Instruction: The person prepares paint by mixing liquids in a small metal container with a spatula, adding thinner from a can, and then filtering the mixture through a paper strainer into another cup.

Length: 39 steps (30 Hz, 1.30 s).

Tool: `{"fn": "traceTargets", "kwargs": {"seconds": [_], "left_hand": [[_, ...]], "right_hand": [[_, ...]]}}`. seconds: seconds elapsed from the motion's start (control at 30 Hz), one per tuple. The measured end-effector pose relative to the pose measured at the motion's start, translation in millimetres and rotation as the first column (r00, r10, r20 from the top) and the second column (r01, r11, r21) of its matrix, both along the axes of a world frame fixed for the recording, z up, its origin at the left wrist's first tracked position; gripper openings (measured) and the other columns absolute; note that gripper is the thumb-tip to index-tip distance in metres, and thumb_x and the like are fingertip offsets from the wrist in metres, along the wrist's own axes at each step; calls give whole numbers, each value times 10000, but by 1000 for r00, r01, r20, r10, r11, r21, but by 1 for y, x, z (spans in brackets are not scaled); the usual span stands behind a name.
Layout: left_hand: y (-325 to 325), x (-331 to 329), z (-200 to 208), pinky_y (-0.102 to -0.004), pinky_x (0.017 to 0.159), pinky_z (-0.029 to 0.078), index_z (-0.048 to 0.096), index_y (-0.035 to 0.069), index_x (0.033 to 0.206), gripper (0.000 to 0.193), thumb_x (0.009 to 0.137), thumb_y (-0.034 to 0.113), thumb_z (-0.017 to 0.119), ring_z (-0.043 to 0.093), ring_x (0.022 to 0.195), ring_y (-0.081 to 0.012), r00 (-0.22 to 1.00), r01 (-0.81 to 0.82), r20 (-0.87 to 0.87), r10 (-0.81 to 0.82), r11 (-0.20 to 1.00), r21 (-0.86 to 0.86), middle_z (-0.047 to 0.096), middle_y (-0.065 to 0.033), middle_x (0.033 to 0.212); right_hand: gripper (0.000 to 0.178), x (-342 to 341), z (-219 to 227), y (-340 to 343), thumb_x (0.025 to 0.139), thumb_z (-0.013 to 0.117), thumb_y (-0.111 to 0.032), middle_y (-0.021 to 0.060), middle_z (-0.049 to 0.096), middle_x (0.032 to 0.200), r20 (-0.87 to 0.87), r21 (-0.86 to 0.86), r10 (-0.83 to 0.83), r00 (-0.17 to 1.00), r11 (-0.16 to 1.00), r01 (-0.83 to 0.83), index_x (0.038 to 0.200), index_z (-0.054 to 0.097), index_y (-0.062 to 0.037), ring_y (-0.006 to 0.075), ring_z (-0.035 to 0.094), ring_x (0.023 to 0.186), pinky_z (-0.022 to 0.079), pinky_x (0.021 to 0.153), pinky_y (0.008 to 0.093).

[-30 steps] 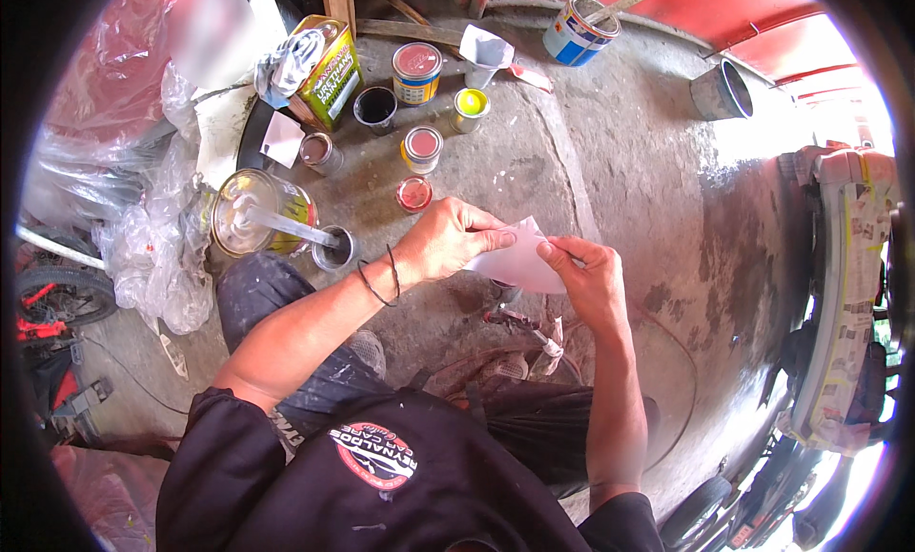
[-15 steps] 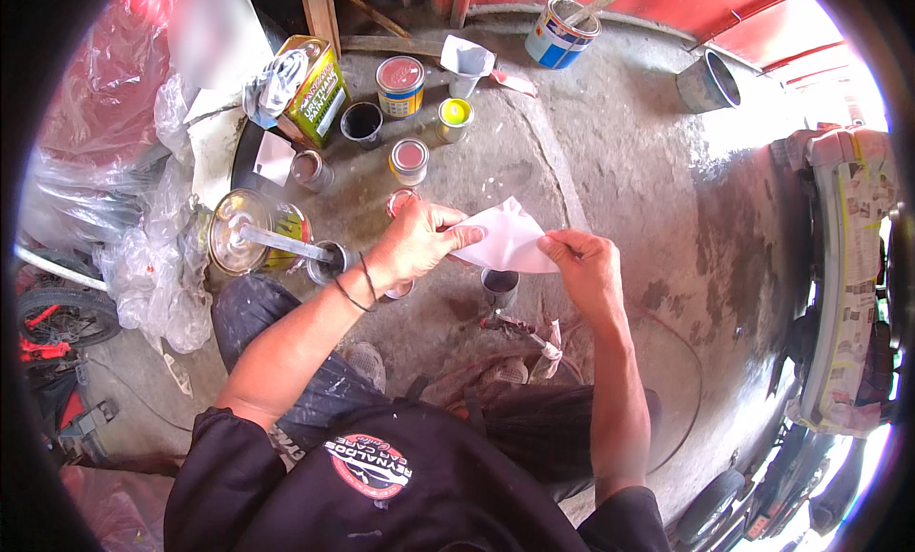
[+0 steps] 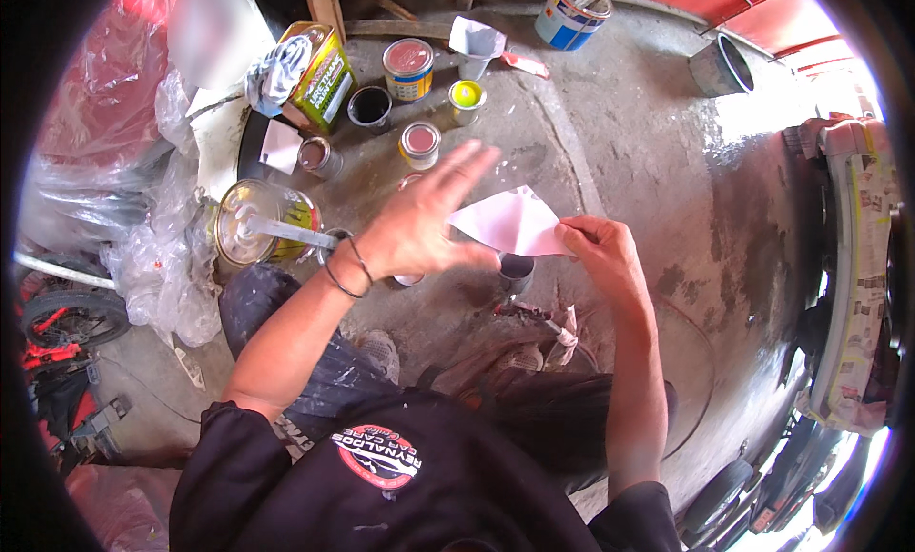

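Observation:
A folded sheet of white paper [image 3: 512,220] hangs in the air before me, pinched at its right corner by my right hand [image 3: 602,252]. Close to its left side, my left hand [image 3: 419,223] is spread, fingers apart and a little blurred, with a dark band round the wrist. Whether the left hand still touches the paper I cannot tell. Below the paper a small dark cup [image 3: 516,274] stands on the floor, its rim partly covered. Just beyond my left hand stands a small can with a reddish lid [image 3: 419,146].
Several paint cans stand ahead, among them a yellow-filled cup [image 3: 466,98], a dark-filled cup [image 3: 370,108] and a large rectangular tin [image 3: 324,80]. A round can [image 3: 245,228] with a stick across it is by my left knee. Farther right lies a grey bucket [image 3: 721,66].
My left hand has opened from its pinch on the paper's left edge and spread its fingers. My right hand keeps its hold. The view has shifted slightly.

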<state>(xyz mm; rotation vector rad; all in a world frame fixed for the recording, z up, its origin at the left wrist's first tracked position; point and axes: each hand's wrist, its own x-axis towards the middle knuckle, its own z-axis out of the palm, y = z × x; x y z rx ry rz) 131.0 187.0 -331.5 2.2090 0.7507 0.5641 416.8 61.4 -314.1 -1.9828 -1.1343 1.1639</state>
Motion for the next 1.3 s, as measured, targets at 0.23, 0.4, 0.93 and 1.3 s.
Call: {"fn": "traceTargets", "kwargs": {"seconds": [0.23, 0.4, 0.93, 1.3], "left_hand": [[-25, 24, -35, -477, 1036, 580, 506, 150, 1660, 987, 818, 375, 969, 731, 1180, -371, 993, 118, 56, -105, 938, -326, 726, -169, 1271], [-15, 24, -65, -360, 992, 568, 618, 75, 1485, 653, 980, 389, 887, 702, 1147, -161, 992, 30, 106, 62, 711, -702, 735, -76, 1242], [8, 9, -78, -553, 826, 602, 784, -21, 1034, 430, 1032, 378, 622, 776, 890, -467, 916, -401, -133, 379, 843, -360, 767, -285, 894], [18, -11, -41, -562, 795, 601, 754, 25, 1033, 301, 911, 300, 735, 762, 887, -475, 925, -375, -133, 356, 914, -158, 766, -259, 897]], "right_hand": [[400, -25, -8, 7, 1071, 706, -292, 57, 786, 957, -251, -33, 35, 967, 998, -45, 1236, 793, 62, 115, 654, 880, 531, 840, 291], [579, -28, -20, 12, 1122, 649, -499, 86, 779, 1059, -399, -114, -120, 909, 990, 80, 1352, 736, 25, 148, 680, 953, 542, 923, 329], [627, 13, -132, -61, 808, 926, -489, 200, 810, 1108, 378, -544, 592, 712, 764, -347, 1217, 759, -44, 377, 776, 1089, 603, 961, 485], [335, -51, -160, -78, 987, 754, -360, 176, 804, 971, 477, -370, 586, 655, 810, -455, 1240, 749, -139, 411, 783, 944, 611, 801, 556]]}}
